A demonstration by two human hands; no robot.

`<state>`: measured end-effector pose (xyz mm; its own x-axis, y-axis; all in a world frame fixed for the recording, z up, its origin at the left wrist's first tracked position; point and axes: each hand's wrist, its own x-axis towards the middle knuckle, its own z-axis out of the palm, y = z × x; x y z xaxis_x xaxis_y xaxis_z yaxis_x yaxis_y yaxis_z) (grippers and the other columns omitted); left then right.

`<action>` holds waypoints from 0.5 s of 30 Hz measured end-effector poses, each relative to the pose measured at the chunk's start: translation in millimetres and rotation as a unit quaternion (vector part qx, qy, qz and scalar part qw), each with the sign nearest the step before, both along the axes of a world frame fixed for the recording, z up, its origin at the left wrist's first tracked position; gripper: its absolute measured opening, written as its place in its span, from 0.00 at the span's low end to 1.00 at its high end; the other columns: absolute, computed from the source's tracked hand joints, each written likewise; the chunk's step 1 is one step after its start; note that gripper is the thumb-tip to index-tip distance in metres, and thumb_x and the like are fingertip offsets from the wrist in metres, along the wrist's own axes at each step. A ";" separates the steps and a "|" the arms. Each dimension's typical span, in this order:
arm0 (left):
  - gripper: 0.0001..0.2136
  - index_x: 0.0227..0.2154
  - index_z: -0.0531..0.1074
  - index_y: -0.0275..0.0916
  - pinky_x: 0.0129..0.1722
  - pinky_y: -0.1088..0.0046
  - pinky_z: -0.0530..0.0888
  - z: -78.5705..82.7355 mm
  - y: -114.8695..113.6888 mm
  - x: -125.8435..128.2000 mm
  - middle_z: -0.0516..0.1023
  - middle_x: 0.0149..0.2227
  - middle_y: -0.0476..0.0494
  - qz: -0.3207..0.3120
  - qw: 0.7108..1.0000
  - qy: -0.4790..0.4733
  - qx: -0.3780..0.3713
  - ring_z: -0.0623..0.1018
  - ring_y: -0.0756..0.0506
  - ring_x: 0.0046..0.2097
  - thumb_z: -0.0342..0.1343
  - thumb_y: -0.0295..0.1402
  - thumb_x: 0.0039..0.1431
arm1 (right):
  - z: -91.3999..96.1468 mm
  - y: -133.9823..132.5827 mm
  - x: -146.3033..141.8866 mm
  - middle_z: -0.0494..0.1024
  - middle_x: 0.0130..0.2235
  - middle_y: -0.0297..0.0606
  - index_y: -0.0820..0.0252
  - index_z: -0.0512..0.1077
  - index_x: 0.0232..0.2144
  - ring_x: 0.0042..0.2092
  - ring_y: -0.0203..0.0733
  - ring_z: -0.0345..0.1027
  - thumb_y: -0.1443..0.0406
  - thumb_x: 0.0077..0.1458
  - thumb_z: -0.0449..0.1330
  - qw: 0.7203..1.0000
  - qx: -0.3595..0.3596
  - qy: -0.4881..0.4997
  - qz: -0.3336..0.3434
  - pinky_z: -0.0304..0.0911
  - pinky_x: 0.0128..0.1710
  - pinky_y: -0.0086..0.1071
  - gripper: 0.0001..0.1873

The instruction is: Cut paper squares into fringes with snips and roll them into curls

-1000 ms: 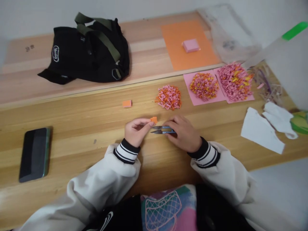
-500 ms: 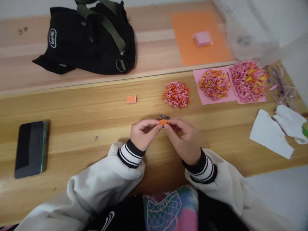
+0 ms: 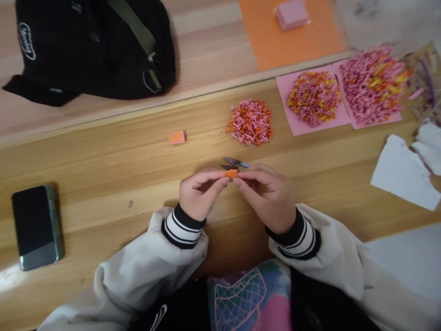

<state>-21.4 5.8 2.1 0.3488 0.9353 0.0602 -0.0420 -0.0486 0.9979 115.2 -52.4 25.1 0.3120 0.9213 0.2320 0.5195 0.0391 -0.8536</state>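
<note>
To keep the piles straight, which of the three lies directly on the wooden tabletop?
The leftmost pile, showing pink and orange; the middle pile and rightmost pile lie on pink sheets and also show yellow.

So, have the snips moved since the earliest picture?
Yes, away from the person's body: judged against the loose pink-and-orange pile on the table, the snips are now closer to its near edge.
</note>
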 end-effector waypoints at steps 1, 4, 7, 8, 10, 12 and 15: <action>0.05 0.28 0.80 0.39 0.34 0.79 0.78 0.4 0.1 -0.2 0.83 0.30 0.47 0.000 1.000 -0.001 0.000 0.80 0.52 0.32 0.63 0.24 0.49 | 0.2 0.0 0.0 0.78 0.27 0.37 0.63 0.76 0.28 0.27 0.34 0.68 0.72 0.50 0.63 1.000 0.001 0.000 0.003 0.64 0.26 0.27 0.02; 0.04 0.27 0.80 0.39 0.31 0.80 0.77 1.9 0.7 -0.2 0.82 0.28 0.47 0.003 1.000 -0.001 -0.002 0.79 0.53 0.29 0.63 0.24 0.48 | 0.6 0.0 0.2 0.78 0.26 0.36 0.62 0.76 0.27 0.27 0.34 0.67 0.72 0.51 0.63 1.000 0.004 0.001 0.010 0.64 0.26 0.27 0.02; 0.02 0.25 0.80 0.38 0.30 0.79 0.77 2.9 1.2 -0.1 0.82 0.25 0.47 0.008 1.000 0.007 -0.009 0.78 0.52 0.27 0.64 0.25 0.47 | 0.6 -0.1 0.0 0.78 0.26 0.35 0.61 0.75 0.27 0.26 0.33 0.67 0.72 0.51 0.62 1.000 0.001 0.003 0.014 0.63 0.25 0.27 0.04; 0.02 0.24 0.80 0.38 0.29 0.79 0.77 3.0 1.4 -0.1 0.81 0.25 0.47 0.009 1.000 0.011 -0.011 0.78 0.52 0.27 0.64 0.25 0.47 | 0.4 -0.1 -0.1 0.78 0.26 0.35 0.60 0.75 0.27 0.26 0.33 0.67 0.71 0.51 0.62 1.000 0.001 0.004 0.015 0.63 0.24 0.27 0.04; 0.02 0.24 0.80 0.38 0.29 0.79 0.76 2.9 1.7 -0.1 0.81 0.24 0.47 0.011 1.000 0.015 -0.012 0.78 0.52 0.26 0.64 0.26 0.47 | 0.0 -0.1 -0.3 0.77 0.26 0.34 0.60 0.75 0.27 0.26 0.33 0.67 0.71 0.51 0.62 1.000 0.003 0.003 0.016 0.63 0.24 0.27 0.04; 0.01 0.24 0.79 0.38 0.28 0.79 0.76 2.5 2.0 -0.2 0.81 0.24 0.47 0.012 1.000 0.012 -0.011 0.77 0.53 0.25 0.64 0.26 0.47 | -0.5 -0.1 -0.3 0.77 0.26 0.34 0.60 0.75 0.27 0.26 0.33 0.67 0.71 0.51 0.62 1.000 0.005 0.003 0.018 0.63 0.24 0.27 0.04; 0.01 0.25 0.79 0.38 0.28 0.79 0.76 1.6 2.0 -0.2 0.81 0.24 0.47 0.009 1.000 0.007 -0.008 0.77 0.52 0.26 0.64 0.27 0.48 | -0.9 0.0 -0.2 0.77 0.26 0.34 0.60 0.75 0.26 0.26 0.33 0.67 0.71 0.51 0.62 1.000 0.001 0.000 0.019 0.63 0.24 0.27 0.04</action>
